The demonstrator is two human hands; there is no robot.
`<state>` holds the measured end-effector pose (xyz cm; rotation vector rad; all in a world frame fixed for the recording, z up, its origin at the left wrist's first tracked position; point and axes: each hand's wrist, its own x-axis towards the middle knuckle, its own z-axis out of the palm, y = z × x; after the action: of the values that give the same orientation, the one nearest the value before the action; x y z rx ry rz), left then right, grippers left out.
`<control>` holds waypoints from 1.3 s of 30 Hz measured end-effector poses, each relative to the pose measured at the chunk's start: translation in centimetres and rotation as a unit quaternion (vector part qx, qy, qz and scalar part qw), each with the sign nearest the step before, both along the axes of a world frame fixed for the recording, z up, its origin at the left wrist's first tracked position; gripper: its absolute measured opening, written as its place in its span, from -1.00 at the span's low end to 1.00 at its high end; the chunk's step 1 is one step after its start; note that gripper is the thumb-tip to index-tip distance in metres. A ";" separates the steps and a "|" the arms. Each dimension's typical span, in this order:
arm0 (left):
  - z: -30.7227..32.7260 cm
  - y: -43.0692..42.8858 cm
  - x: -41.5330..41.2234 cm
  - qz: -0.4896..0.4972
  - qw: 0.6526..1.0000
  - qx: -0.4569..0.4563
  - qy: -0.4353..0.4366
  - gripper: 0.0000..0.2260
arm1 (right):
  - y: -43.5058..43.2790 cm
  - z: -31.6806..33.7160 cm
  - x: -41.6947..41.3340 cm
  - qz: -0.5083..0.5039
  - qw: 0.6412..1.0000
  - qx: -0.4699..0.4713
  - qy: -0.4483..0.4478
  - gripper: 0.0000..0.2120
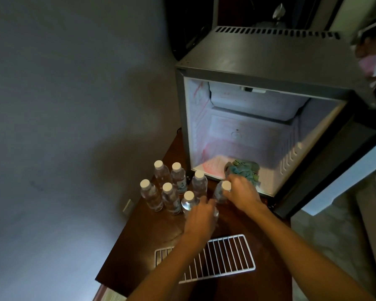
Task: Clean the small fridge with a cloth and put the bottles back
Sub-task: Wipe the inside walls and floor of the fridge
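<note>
A dark reddish-brown wooden tabletop lies beneath the left hand and the right hand. Left of the left hand rises a plain grey wall, dim and shadowed, with a paler bluish glow lower down. A small pale socket plate sits on it, near the tabletop's edge. Right of the right hand and lower is a pale mottled floor. Far beyond both hands stands dark furniture.

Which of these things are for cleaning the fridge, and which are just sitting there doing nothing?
For the job:
small fridge, door open
cloth inside it
water bottles on the table
wire shelf
left hand and right hand, each on a bottle

Just lying about:
pale wall plate
shiny object behind the fridge
</note>
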<state>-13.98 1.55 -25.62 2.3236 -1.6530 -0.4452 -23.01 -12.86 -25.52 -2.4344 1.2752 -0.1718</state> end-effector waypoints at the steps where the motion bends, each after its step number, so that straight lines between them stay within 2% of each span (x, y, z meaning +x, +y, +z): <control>1: 0.2 0.4 0.3 -0.004 1.000 -0.001 0.001 -0.67 | 0.5 0.6 -0.6 -0.008 1.000 -0.001 -0.015 -0.69; 7: 1.5 4.0 4.2 -0.045 0.996 -0.045 0.056 -0.75 | 5.0 4.0 -1.9 0.021 0.998 -0.001 -0.066 -0.79; 12: 2.8 7.3 8.8 -0.019 0.993 -0.046 0.103 -0.77 | 9.8 5.0 -0.3 0.040 0.996 0.045 -0.070 -0.80; 18: 3.5 10.9 15.1 0.020 0.995 -0.062 0.081 -0.74 | 15.1 2.8 5.8 0.041 0.993 0.062 -0.090 -0.81; 26: 1.6 12.0 21.0 0.046 0.997 0.001 0.065 -0.71 | 18.5 -0.3 14.0 0.000 0.992 0.073 -0.100 -0.74; 31: 0.5 12.3 21.9 0.043 0.996 0.002 0.079 -0.71 | 19.3 -1.2 15.4 -0.029 0.992 0.077 -0.093 -0.74; 39: 0.7 12.5 22.5 -0.012 0.998 0.041 0.045 -0.72 | 20.4 -2.1 15.5 -0.052 0.989 0.104 -0.096 -0.71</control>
<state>8.50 14.08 -24.92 2.3060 -1.6514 -0.6251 -7.46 7.58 -27.61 -2.1229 1.2668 -0.2798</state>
